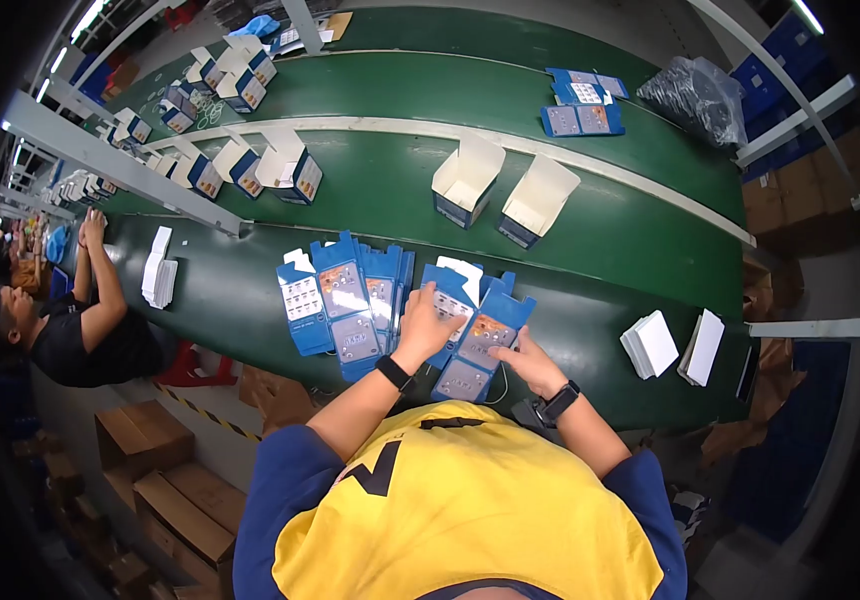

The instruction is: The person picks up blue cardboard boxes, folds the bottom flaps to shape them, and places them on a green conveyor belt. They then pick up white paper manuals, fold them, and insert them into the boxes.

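Observation:
In front of me a blue flat carton with grey and white printed panels is tilted slightly above the green work surface. My left hand grips its left panel, with the thumb lying across the top and the index finger along the edge. At the right edge, my right hand pinches the carton, thumb on the printed face and the other fingers mostly hidden. Just left of my left hand lies a fanned pile of similar flat cartons, overlapping one another.
Two open boxes stand on the conveyor belt ahead, with more boxes farther left. White stacks sit at the right. More flat cartons and a grey plastic bag lie beyond. A co-worker works at the left.

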Available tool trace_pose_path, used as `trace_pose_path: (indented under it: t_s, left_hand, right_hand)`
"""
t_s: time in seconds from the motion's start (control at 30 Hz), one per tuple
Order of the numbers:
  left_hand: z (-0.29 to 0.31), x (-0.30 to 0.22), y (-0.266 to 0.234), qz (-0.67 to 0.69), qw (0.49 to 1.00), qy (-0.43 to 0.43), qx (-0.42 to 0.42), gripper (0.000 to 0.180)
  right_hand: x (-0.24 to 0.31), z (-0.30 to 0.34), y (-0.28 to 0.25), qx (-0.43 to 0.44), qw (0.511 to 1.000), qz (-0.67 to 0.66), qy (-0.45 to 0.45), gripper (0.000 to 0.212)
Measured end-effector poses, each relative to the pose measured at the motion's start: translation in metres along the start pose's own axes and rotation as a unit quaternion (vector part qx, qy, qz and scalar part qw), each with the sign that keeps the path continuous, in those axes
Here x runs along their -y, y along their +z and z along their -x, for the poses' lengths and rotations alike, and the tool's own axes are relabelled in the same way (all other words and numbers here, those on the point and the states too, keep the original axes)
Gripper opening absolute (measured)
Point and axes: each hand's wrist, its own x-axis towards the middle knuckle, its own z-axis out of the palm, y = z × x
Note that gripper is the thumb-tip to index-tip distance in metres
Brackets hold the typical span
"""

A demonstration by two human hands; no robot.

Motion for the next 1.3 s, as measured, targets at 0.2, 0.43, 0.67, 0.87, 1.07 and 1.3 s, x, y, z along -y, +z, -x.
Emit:
trace_pose_path:
  t_s: [0.2, 0.43, 0.67, 0.87, 1.07, 1.3]
  left_hand:
    - [-0.003, -0.010, -0.027, 0.284, 0.946, -0.135, -0.073, 0.076]
    - [-0.001, -0.070, -0.080, 0.603, 0.792, -0.079, 0.055, 0.084]
    - [0.030, -0.099, -0.083, 0.517, 0.814, 0.206, 0.166, 0.105]
    - [0.020, -0.099, -0.091, 0.450, 0.867, 0.089, 0.196, 0.106]
    - [0.007, -0.082, -0.106, 0.255, 0.908, 0.321, 0.082, 0.097]
    - [0.016, -0.085, -0.089, 0.265, 0.871, 0.414, 0.026, 0.081]
  right_hand:
    - [0.016, 0.032, 0.023, -0.080, 0.964, 0.153, -0.205, 0.078]
    - [0.077, 0.058, 0.023, 0.110, 0.959, -0.007, -0.260, 0.101]
    - [0.077, 0.040, 0.035, -0.014, 0.918, -0.088, -0.386, 0.125]
    - [0.093, 0.056, 0.034, -0.069, 0.910, -0.116, -0.391, 0.134]
    - [0.111, 0.083, 0.019, 0.036, 0.916, -0.049, -0.396, 0.128]
    - [0.119, 0.087, 0.027, -0.051, 0.911, 0.003, -0.408, 0.099]
